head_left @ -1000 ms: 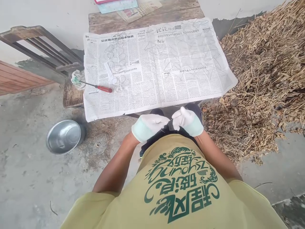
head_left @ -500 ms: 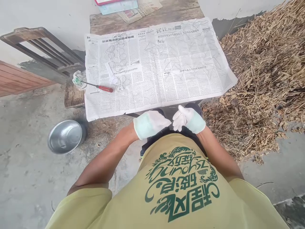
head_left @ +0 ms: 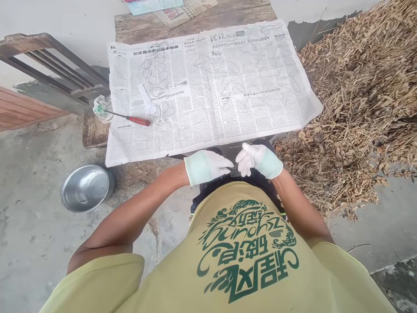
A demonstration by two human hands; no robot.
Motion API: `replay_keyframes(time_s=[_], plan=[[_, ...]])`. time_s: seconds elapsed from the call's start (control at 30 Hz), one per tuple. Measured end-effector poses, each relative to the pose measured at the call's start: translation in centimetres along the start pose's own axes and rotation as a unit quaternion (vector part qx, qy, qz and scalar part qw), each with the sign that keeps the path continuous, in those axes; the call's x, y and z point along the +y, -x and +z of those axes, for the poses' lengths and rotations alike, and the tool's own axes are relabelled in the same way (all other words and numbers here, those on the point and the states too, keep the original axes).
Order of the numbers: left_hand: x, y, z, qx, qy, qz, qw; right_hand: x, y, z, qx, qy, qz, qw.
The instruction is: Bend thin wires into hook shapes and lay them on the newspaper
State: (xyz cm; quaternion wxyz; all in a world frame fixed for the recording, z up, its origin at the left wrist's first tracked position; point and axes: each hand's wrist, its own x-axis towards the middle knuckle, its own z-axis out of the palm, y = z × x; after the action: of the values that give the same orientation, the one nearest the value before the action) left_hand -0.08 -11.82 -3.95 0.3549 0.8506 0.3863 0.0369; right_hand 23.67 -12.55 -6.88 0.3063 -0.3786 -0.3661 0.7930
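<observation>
White gloves with pale green cuffs cover both hands, held over my lap at the near edge of the newspaper point(head_left: 202, 134). My left hand point(head_left: 210, 166) pinches a thin wire point(head_left: 234, 166), its fingertips pointing right. Opposite it, my right hand point(head_left: 256, 159) has its thumb pressed over curled fingers on the same wire. A fine end juts leftward above the right fingers. Small bent wire loops point(head_left: 159, 77) lie on the paper's left half, and angular wire outlines point(head_left: 247, 69) spread across the right half.
A red-handled screwdriver point(head_left: 138, 120) and a white strip-shaped object point(head_left: 146, 98) rest on the newspaper. Left of the wooden table point(head_left: 228, 15) are a chair point(head_left: 55, 65) and, on the floor, a metal basin point(head_left: 86, 188). Dried stalks point(head_left: 358, 108) heap up at right.
My left hand has drawn slightly up, its fingers now straighter, while the right stays nearly in place. The whole view has shifted a little, moving the table and basin leftward.
</observation>
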Motion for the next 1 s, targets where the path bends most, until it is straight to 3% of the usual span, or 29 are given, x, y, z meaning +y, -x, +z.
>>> replay_keyframes(time_s=[0.1, 0.27, 0.7, 0.87, 1.0], plan=[[-0.7, 0.7, 0.4, 0.000, 0.102, -0.064, 0.993, 0.1, 0.1, -0.2, 0.009, -0.008, -0.031, 0.999], [-0.3, 1.6, 1.1, 0.058, 0.282, -0.134, 0.948, 0.3, 0.4, 0.0, -0.011, 0.002, -0.047, 0.999], [-0.5, 0.9, -0.5, 0.026, 0.184, -0.079, 0.979, 0.4, 1.0, 1.1, -0.073, 0.075, 0.013, 0.994], [-1.4, 0.8, -0.8, -0.048, 0.320, -0.123, 0.938, 1.3, 0.6, 0.5, -0.068, 0.012, -0.028, 0.997], [-1.4, 0.8, -0.1, 0.002, 0.381, -0.135, 0.915, 1.8, 0.4, 0.6, -0.079, -0.021, -0.046, 0.996]])
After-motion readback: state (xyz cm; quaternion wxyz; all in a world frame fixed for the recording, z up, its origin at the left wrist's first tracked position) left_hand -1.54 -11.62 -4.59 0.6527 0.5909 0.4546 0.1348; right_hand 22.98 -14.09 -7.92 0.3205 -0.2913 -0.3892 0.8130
